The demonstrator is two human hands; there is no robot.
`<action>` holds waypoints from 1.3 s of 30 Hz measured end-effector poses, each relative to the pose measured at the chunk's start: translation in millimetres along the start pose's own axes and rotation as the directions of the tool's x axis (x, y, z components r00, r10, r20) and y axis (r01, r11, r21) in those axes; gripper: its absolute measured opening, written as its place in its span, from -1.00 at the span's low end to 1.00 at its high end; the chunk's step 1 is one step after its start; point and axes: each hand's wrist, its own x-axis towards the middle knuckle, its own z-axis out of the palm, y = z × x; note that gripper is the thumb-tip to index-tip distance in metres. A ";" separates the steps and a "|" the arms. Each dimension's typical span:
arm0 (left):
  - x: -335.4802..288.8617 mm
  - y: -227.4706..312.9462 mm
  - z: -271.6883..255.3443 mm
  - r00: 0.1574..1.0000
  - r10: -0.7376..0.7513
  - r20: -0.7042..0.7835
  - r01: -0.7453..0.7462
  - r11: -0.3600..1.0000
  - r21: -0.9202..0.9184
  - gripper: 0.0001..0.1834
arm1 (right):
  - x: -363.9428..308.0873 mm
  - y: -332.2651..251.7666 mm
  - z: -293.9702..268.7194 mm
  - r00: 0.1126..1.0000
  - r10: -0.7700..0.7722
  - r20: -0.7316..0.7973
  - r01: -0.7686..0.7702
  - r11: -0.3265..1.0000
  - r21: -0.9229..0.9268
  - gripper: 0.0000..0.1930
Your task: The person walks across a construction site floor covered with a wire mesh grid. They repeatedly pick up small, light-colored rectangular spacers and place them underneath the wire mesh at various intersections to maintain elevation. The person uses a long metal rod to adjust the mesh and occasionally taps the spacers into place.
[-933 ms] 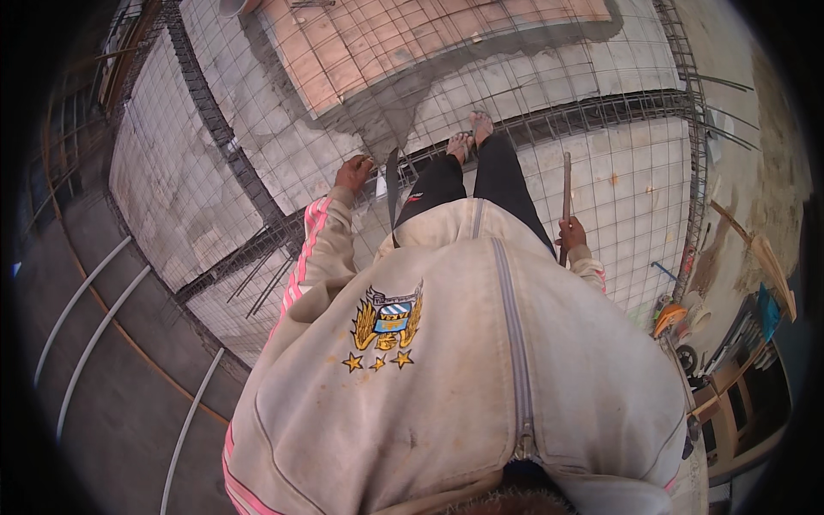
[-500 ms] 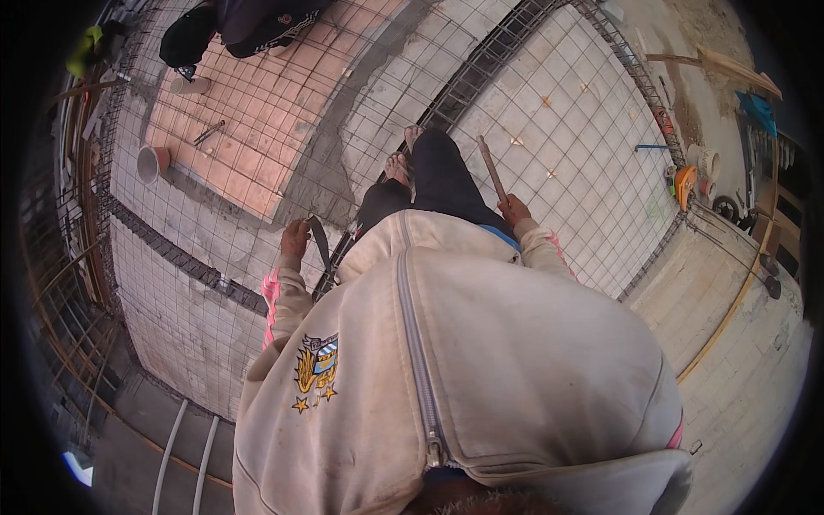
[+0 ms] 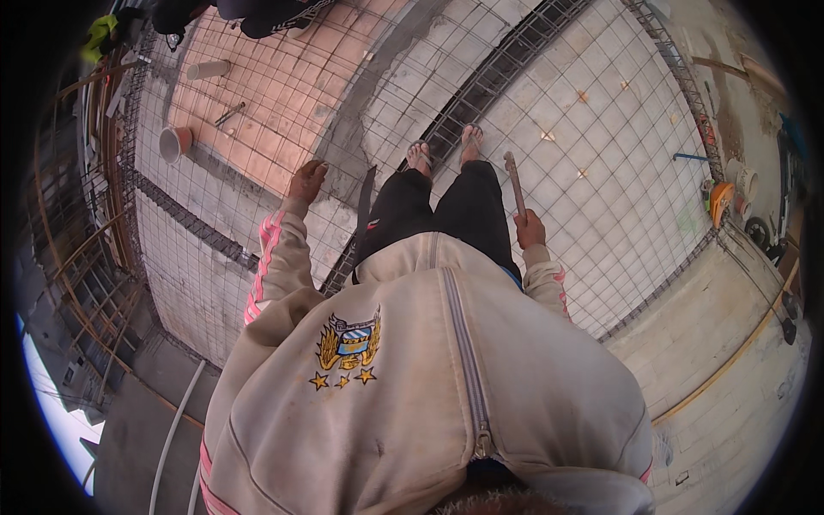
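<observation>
My right hand (image 3: 530,230) is wrapped round one end of a brownish bar-like tool (image 3: 515,182); the bar points away from me, beside my right leg. My left hand (image 3: 307,180) hangs over the steel mesh with its fingers curled; anything inside them is hidden. A dark strap (image 3: 366,202) hangs from my waist, to the right of that hand and apart from it. Beneath both hands the grid of steel bars (image 3: 592,202) spreads over pale slabs and a pinkish board (image 3: 266,99). My bare feet (image 3: 419,157) stand at a dark beam trench.
A reinforcement cage (image 3: 506,60) runs along the trench. On the left are an orange-brown bucket (image 3: 175,144), a pale cylinder (image 3: 208,69) and a thin tool (image 3: 229,114). An orange object (image 3: 722,202) sits at the right edge. Another person (image 3: 266,15) is at the far left.
My left hand has moved forward, away from the strap, which now hangs straighter. The right hand still grips the bar, now more upright. My feet stand farther apart, and the view has shifted.
</observation>
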 end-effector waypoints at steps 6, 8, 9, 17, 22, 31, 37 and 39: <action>9.5 25.8 120.7 0.993 0.056 0.099 -0.047 0.994 -0.099 -0.52 | 47.1 -52.0 -33.9 0.805 0.120 0.580 -0.393 0.841 0.372 -0.71; -0.6 18.4 163.5 0.989 -0.020 0.147 0.034 0.995 -0.092 -0.53 | 61.3 -44.5 -25.9 0.748 0.166 0.642 -0.427 0.861 0.276 -0.71; -6.5 13.0 183.3 0.989 -0.048 0.140 0.052 0.998 -0.023 -0.53 | 72.5 -38.4 -13.4 0.738 0.186 0.649 -0.418 0.881 0.223 -0.72; -27.3 -23.0 304.1 0.999 -0.029 -0.024 0.032 0.992 0.125 -0.60 | 198.2 -20.0 149.2 0.901 -0.050 0.431 0.129 0.979 -0.155 -0.63; -26.0 -22.2 322.8 0.995 -0.097 -0.004 0.095 0.971 0.218 -0.59 | 198.9 -59.8 164.9 0.917 -0.112 0.383 0.252 0.907 -0.338 -0.63; -12.0 -46.9 311.4 0.995 -0.100 -0.003 0.099 0.986 0.137 -0.56 | 201.9 -137.8 195.1 0.711 0.318 0.628 -0.439 0.897 0.043 -0.68; -14.0 -57.3 303.2 0.999 -0.052 -0.010 0.053 0.994 0.097 -0.55 | 203.8 -149.4 214.4 0.731 0.276 0.624 -0.369 0.929 0.020 -0.65; -13.8 -60.4 299.9 0.999 -0.044 -0.009 0.045 0.995 0.089 -0.55 | 205.3 -150.1 215.7 0.731 0.285 0.620 -0.370 0.929 0.010 -0.65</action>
